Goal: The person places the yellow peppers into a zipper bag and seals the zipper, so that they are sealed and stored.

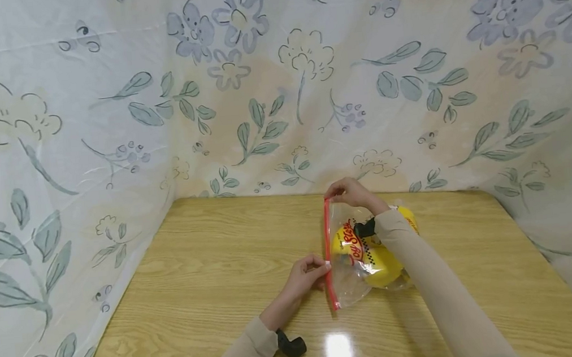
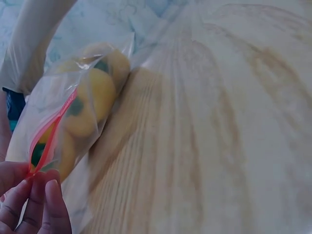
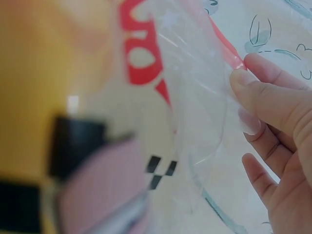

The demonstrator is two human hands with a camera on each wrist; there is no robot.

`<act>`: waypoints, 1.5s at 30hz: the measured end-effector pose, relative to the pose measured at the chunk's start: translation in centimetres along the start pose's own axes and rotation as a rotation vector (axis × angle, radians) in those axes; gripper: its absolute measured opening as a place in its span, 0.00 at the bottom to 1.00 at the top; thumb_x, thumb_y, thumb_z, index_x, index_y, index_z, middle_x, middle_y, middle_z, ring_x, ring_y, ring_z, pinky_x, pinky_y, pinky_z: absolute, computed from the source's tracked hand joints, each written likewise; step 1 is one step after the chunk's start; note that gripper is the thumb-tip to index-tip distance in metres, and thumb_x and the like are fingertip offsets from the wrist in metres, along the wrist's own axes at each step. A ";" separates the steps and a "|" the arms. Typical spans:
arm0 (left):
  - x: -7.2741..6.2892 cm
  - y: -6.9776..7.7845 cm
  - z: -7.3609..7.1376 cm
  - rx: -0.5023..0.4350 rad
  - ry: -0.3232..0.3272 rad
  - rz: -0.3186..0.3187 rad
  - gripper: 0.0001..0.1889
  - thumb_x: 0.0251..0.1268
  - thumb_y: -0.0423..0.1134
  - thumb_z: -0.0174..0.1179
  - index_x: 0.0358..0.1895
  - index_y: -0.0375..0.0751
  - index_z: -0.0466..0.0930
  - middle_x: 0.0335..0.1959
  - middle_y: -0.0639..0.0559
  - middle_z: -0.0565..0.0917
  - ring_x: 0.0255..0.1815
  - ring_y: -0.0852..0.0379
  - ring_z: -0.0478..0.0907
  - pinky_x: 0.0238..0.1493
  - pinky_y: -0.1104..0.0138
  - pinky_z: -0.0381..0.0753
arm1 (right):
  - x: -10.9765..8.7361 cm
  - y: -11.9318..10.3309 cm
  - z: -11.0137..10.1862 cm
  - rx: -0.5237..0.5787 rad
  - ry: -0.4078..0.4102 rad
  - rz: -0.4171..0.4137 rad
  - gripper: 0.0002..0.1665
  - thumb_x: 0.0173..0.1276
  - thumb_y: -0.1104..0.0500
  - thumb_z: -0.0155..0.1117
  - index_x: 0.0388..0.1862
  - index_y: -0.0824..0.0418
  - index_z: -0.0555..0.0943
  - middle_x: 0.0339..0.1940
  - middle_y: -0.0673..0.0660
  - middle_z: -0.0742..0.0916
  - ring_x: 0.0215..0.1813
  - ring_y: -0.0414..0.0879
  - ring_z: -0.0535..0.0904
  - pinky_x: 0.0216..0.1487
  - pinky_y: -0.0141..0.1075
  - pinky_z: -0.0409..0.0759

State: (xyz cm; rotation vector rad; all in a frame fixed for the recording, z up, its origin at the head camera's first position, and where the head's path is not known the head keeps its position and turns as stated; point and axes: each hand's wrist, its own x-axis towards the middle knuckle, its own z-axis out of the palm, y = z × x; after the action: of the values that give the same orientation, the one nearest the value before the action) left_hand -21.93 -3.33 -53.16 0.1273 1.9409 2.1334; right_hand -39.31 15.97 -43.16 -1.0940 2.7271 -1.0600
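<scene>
A clear zip bag (image 1: pixel 349 292) with a red zip strip (image 1: pixel 326 237) stands on the table, its strip facing left. Rounded yellow things (image 1: pixel 383 266) fill it, showing through the printed plastic; in the left wrist view the yellow things (image 2: pixel 97 92) carry dark green spots. My right hand (image 1: pixel 350 191) pinches the far end of the strip between thumb and fingers. Lower along the same strip, my left hand (image 1: pixel 305 276) pinches the red edge at a white slider (image 1: pixel 327 265). In the left wrist view the strip (image 2: pixel 61 114) bows apart beyond those fingers.
A black curved piece (image 1: pixel 291 345) lies on the wooden table (image 1: pixel 197 277) beside my left sleeve. Floral cloth (image 1: pixel 268 89) hangs behind the table and along both sides.
</scene>
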 end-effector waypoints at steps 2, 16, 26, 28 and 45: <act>-0.2 -0.1 -0.1 0.011 -0.001 0.005 0.11 0.59 0.36 0.62 0.38 0.29 0.76 0.27 0.57 0.80 0.23 0.64 0.75 0.23 0.72 0.78 | 0.1 0.0 0.0 0.003 -0.002 0.000 0.07 0.63 0.66 0.62 0.39 0.65 0.84 0.38 0.58 0.87 0.42 0.52 0.81 0.47 0.46 0.79; -1.1 -0.5 -0.1 0.044 -0.046 0.022 0.12 0.58 0.36 0.63 0.36 0.28 0.76 0.25 0.56 0.80 0.22 0.63 0.77 0.24 0.70 0.81 | 0.3 0.0 0.1 0.035 -0.023 0.051 0.07 0.63 0.65 0.62 0.39 0.63 0.84 0.38 0.58 0.87 0.41 0.50 0.80 0.44 0.42 0.78; -1.4 1.0 -0.2 0.075 -0.067 0.033 0.10 0.61 0.33 0.60 0.38 0.26 0.75 0.25 0.51 0.81 0.22 0.59 0.77 0.24 0.65 0.82 | 0.4 0.1 0.1 0.052 0.013 0.029 0.09 0.63 0.67 0.61 0.41 0.64 0.84 0.40 0.60 0.86 0.41 0.52 0.80 0.43 0.42 0.78; -1.3 1.3 -0.1 0.080 -0.070 0.030 0.10 0.62 0.33 0.59 0.39 0.25 0.75 0.26 0.48 0.82 0.22 0.57 0.78 0.24 0.63 0.83 | 0.4 0.3 0.0 0.061 0.011 0.033 0.09 0.64 0.67 0.60 0.42 0.64 0.84 0.40 0.61 0.86 0.42 0.52 0.80 0.44 0.43 0.78; 0.2 0.0 -0.3 0.128 -0.050 0.010 0.11 0.62 0.37 0.60 0.37 0.28 0.76 0.21 0.52 0.79 0.21 0.60 0.77 0.23 0.65 0.83 | 0.0 -0.4 0.1 0.172 -0.080 0.059 0.10 0.63 0.69 0.61 0.42 0.70 0.82 0.43 0.66 0.85 0.42 0.54 0.80 0.43 0.32 0.78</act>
State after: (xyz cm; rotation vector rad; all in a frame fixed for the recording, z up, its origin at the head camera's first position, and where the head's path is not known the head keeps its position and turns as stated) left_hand -22.21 -3.60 -53.17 0.2125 2.0512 1.9924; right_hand -39.02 15.77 -42.98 -1.0014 2.5353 -1.1890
